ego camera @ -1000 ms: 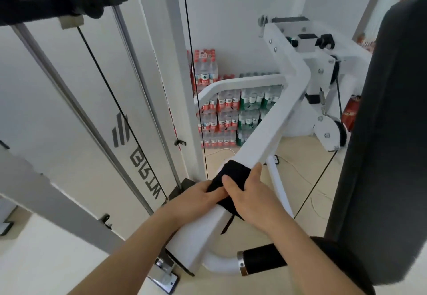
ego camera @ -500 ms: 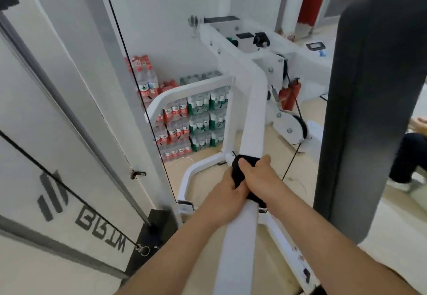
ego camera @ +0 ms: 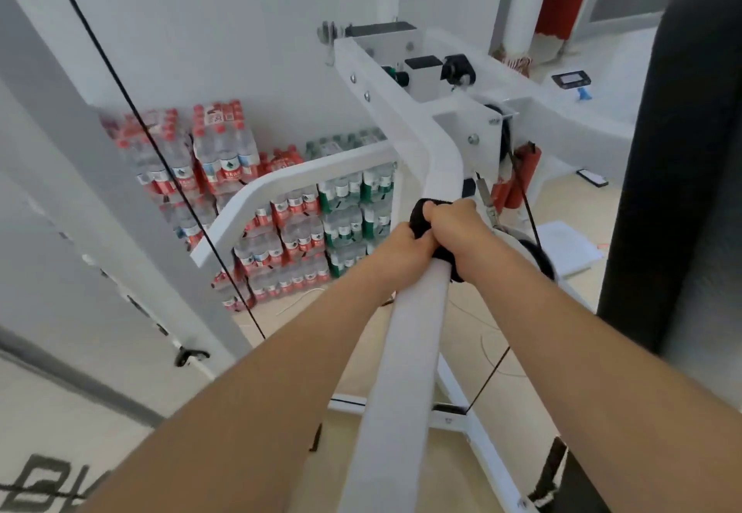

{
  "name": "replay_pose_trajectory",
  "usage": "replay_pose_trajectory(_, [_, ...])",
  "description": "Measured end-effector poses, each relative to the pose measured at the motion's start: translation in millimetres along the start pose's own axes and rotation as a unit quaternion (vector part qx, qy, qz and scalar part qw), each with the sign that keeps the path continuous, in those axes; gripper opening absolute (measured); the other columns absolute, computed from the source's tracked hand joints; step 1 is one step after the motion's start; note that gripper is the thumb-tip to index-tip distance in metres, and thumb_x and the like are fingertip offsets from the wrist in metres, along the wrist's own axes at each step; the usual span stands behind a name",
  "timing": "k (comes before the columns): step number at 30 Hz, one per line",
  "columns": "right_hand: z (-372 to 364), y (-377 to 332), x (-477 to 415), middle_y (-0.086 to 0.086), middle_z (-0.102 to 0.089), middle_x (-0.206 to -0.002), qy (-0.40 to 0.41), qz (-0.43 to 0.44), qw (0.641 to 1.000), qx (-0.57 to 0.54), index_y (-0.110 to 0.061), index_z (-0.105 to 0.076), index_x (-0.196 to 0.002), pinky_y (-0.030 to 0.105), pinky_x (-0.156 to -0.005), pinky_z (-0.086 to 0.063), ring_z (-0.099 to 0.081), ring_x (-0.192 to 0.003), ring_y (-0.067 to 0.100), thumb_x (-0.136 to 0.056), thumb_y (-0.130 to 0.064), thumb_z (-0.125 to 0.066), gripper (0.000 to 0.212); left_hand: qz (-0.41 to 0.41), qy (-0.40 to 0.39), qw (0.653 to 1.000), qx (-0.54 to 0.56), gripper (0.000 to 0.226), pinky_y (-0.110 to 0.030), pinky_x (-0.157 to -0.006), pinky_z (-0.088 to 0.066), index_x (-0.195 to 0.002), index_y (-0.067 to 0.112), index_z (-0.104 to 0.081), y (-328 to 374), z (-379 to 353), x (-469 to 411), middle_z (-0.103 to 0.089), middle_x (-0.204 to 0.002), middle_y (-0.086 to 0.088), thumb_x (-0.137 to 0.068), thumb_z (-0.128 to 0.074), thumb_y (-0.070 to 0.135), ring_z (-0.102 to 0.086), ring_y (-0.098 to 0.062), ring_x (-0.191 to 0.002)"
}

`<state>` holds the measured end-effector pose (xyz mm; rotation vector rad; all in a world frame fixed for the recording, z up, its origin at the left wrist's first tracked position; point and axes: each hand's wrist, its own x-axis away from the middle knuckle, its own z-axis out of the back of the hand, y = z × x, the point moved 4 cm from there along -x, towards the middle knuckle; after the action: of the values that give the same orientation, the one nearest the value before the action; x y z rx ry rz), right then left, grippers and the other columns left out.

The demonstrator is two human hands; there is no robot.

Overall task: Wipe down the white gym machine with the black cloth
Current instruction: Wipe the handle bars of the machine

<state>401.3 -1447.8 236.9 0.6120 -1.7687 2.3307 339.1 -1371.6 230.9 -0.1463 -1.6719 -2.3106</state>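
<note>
Two-handed grip on the black cloth [ego camera: 419, 213]: left hand [ego camera: 403, 245] and right hand [ego camera: 457, 227] touching, curled tight round it. Wrapped over the sloping bar of the white gym machine [ego camera: 401, 352], just below the bend.

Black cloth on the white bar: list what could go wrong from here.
1. Both the left hand and the right hand grip the black cloth round the white bar; a black cable and pulley sit close to the right, so a sideways slip might catch cloth or fingers.
2. Just ahead the bar bends into a bolted bracket, where the cloth could snag.
</note>
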Motion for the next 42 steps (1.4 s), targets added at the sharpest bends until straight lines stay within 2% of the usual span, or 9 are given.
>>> replay_pose_trajectory(3, [3.0, -15.4, -44.0, 0.017, -0.058, -0.122, -0.003, 0.013, 1.0, -0.017, -0.002, -0.029, -0.144, 0.029, -0.062, -0.046, -0.06, -0.102, 0.031, -0.091, -0.016, -0.052, 0.06, 0.011, 0.026, 0.999, -0.02, 0.048, -0.032, -0.071, -0.043, -0.106, -0.006, -0.063, 11.0, 2.9, -39.3, -0.068, -0.108, -0.025, -0.089, -0.051, 0.038, -0.058, -0.023, -0.082])
replay_pose_trajectory(6, [10.3, -32.2, -77.5, 0.014, -0.055, -0.121, 0.001, 0.033, 0.999, -0.013, -0.001, -0.035, -0.141, 0.024, -0.052, -0.037, -0.056, -0.094, 0.027, -0.094, -0.015, -0.051, 0.051, 0.007, 0.033, 0.998, -0.044, 0.033, -0.025, -0.061, -0.041, -0.099, 0.001, -0.061, 21.6, 3.9, -78.8, -0.066, -0.091, -0.014, -0.098, -0.047, 0.031, -0.053, -0.019, -0.073])
replay_pose_trajectory(10, [12.2, -52.6, -115.5, 0.013, -0.064, -0.117, -0.012, 0.038, 0.998, -0.045, -0.008, -0.053, -0.125, 0.037, -0.077, -0.053, -0.063, -0.099, 0.03, -0.08, -0.026, -0.058, 0.049, -0.001, 0.063, 0.997, -0.054, 0.024, -0.015, -0.047, -0.037, -0.104, 0.004, -0.057, 40.8, 5.5, -127.5, -0.052, -0.076, 0.0, -0.102, -0.043, 0.024, -0.048, -0.01, -0.066])
replay_pose_trajectory(14, [10.8, -63.1, -142.0, 0.011, -0.069, -0.105, -0.032, 0.063, 0.996, -0.044, -0.013, -0.062, -0.086, 0.044, -0.095, -0.052, -0.065, -0.1, 0.03, -0.081, -0.026, -0.061, 0.014, -0.002, 0.083, 0.995, -0.054, 0.031, -0.012, -0.041, -0.035, -0.11, -0.005, -0.057, 48.6, 6.5, -151.2, -0.053, -0.077, -0.004, -0.102, -0.044, 0.022, -0.048, -0.012, -0.065])
replay_pose_trajectory(23, [12.2, -30.9, -60.5, 0.017, -0.057, -0.132, 0.022, 0.034, 0.999, -0.032, 0.002, -0.045, -0.136, 0.043, -0.1, -0.046, -0.056, -0.117, 0.034, -0.096, -0.027, -0.044, 0.048, 0.019, 0.042, 0.991, -0.127, 0.034, -0.026, -0.06, -0.038, -0.105, -0.006, -0.06, 34.8, 2.6, -75.0, -0.057, -0.09, -0.014, -0.102, -0.043, 0.023, -0.05, -0.021, -0.082])
replay_pose_trajectory(30, [1.7, 13.3, 38.5, 0.022, -0.049, -0.138, 0.021, 0.032, 0.999, 0.024, 0.001, -0.028, -0.141, 0.047, -0.102, -0.043, -0.051, -0.122, 0.038, -0.102, -0.025, -0.038, 0.048, -0.003, 0.018, 0.993, -0.114, 0.027, -0.027, -0.065, -0.04, -0.097, 0.004, -0.056, -1.9, -0.9, 27.5, -0.061, -0.087, -0.011, -0.1, -0.044, 0.028, -0.053, -0.018, -0.078])
replay_pose_trajectory(37, [-11.4, 66.1, 140.7, 0.023, -0.048, -0.139, 0.012, 0.054, 0.996, 0.067, 0.001, -0.016, -0.149, 0.046, -0.103, -0.042, -0.05, -0.124, 0.037, -0.103, -0.024, -0.036, 0.057, -0.054, -0.007, 0.994, -0.092, 0.021, -0.015, -0.05, -0.031, -0.084, 0.006, -0.052, -23.9, -5.7, 154.1, -0.045, -0.066, -0.004, -0.102, -0.044, 0.012, -0.039, 0.001, -0.051])
replay_pose_trajectory(40, [-16.8, 88.7, 186.4, 0.022, -0.049, -0.139, 0.005, 0.058, 0.995, 0.078, 0.0, -0.01, -0.152, 0.041, -0.1, -0.043, -0.052, -0.122, 0.036, -0.103, -0.025, -0.035, 0.059, -0.045, -0.012, 0.996, -0.072, 0.019, -0.022, -0.066, -0.041, -0.113, 0.009, -0.056, -42.6, -8.9, 201.4, -0.057, -0.088, -0.002, -0.102, -0.046, 0.021, -0.052, -0.008, -0.076])
replay_pose_trajectory(42, [-20.5, 103.6, 218.8, 0.021, -0.05, -0.138, 0.002, 0.061, 0.994, 0.092, 0.0, -0.009, -0.152, 0.04, -0.098, -0.043, -0.052, -0.122, 0.036, -0.104, -0.025, -0.034, 0.06, -0.031, -0.017, 0.997, -0.073, 0.02, -0.026, -0.069, -0.041, -0.111, 0.013, -0.056, -56.8, -10.7, 234.5, -0.059, -0.089, 0.001, -0.101, -0.047, 0.027, -0.054, -0.013, -0.079])
